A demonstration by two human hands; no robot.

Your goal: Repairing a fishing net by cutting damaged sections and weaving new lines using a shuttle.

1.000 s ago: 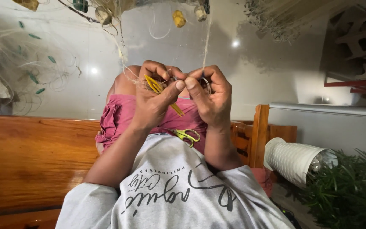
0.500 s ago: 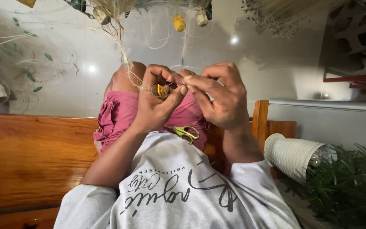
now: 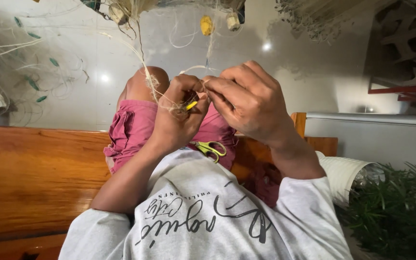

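Resting in the lap below both hands, small yellow-handled scissors (image 3: 210, 148) lie on pink shorts (image 3: 133, 127). Left hand (image 3: 179, 118) is closed around a yellow netting needle (image 3: 191, 105); right hand (image 3: 249, 103) pinches pale fishing-net twine (image 3: 152, 84) beside it. Beyond hang yellow floats (image 3: 207, 25). Wooden bench (image 3: 30, 178) lies left.

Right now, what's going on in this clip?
A person seated on a polished wooden bench works on pale thin fishing-net twine held up before them. The left hand grips a small yellow netting tool and strands of twine; the right hand pinches the twine right beside it, fingertips meeting. Yellow-handled scissors lie on the pink shorts in the lap.
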